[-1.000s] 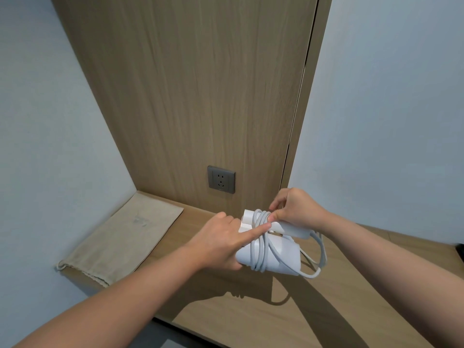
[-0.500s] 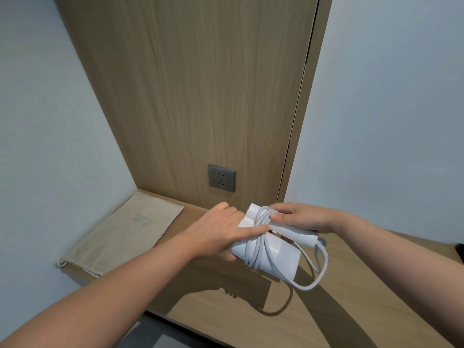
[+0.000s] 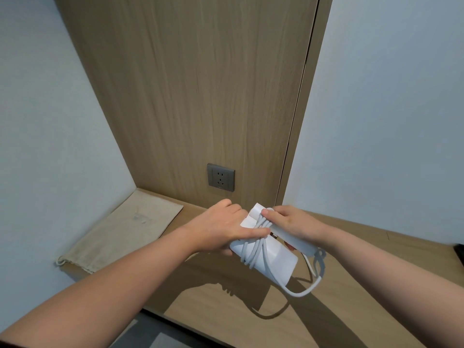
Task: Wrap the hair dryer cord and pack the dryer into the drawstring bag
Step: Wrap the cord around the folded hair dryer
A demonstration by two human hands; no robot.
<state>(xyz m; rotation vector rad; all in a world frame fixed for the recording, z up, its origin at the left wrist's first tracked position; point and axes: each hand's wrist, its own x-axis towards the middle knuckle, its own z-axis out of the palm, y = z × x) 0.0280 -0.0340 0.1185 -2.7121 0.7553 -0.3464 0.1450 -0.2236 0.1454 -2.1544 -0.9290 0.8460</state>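
I hold a white hair dryer (image 3: 277, 262) above the wooden shelf (image 3: 251, 320). Its white cord (image 3: 256, 249) is wound several times around the body, and a loose loop hangs off the lower right. My left hand (image 3: 223, 228) grips the dryer's left end, its thumb lying across the wound cord. My right hand (image 3: 288, 223) grips the folded handle and pins the cord at the top. The beige drawstring bag (image 3: 125, 231) lies flat on the shelf's left end, apart from both hands.
A grey wall socket (image 3: 220, 177) sits in the wood panel just behind the hands. White walls close in on the left and right. The shelf's front edge runs below the hands. A dark object (image 3: 459, 249) shows at the far right edge.
The dryer has tilted so its lower end points down to the right. My right hand has moved from above the coil onto the handle. The loose cord loop hangs lower.
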